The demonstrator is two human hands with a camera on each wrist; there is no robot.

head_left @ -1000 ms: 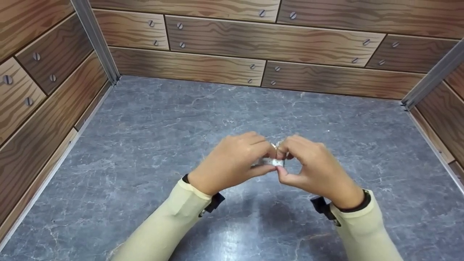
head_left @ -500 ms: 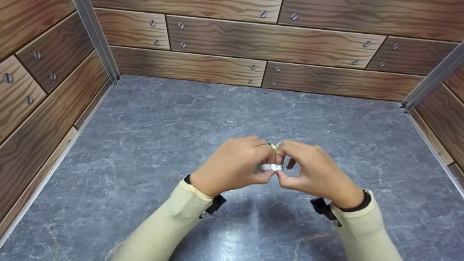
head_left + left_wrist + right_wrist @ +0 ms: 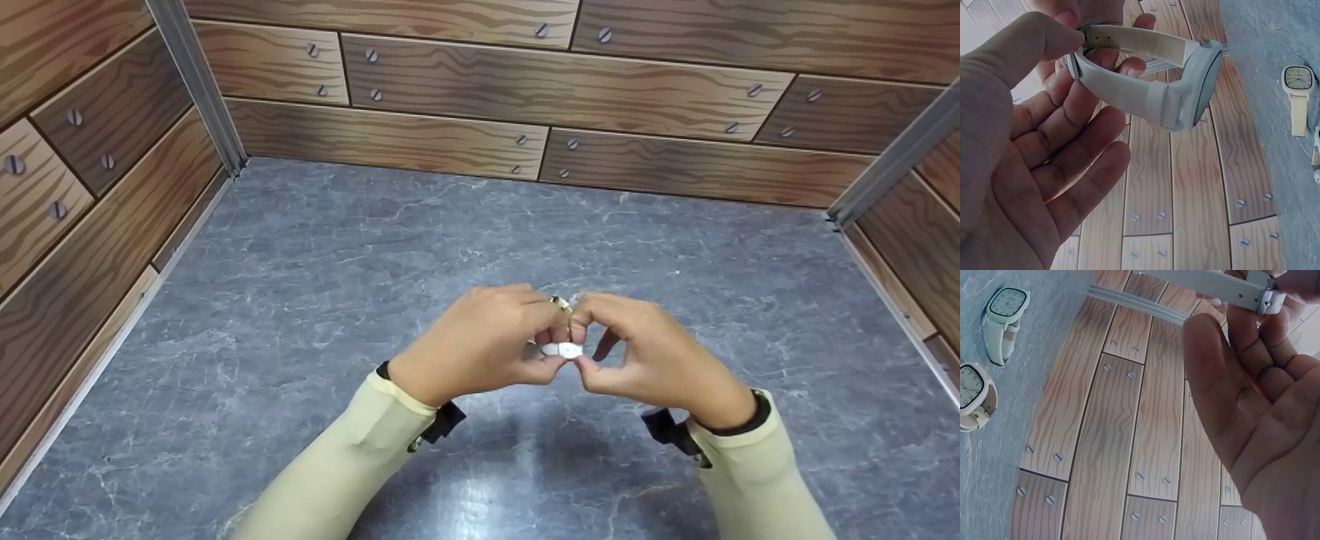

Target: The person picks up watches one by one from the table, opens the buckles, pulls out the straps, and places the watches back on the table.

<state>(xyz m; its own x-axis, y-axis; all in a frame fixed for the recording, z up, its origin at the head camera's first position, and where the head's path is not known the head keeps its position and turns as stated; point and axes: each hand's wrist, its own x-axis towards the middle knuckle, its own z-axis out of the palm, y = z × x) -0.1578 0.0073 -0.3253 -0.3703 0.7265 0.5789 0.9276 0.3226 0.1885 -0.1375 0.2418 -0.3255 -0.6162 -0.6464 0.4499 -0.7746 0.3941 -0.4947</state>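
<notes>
Wood-grain panels printed with screw heads wall in three sides, joined at the corners by grey metal strips. Between them lies a blue-grey marbled tabletop. Above its middle, both cream-sleeved arms meet. The left hand and right hand each pinch the strap of a white wristwatch between thumb and curled fingers, holding it in the air clear of the surface. In the wrist views, two more pale watches lie on the tabletop, well apart from the hands.
</notes>
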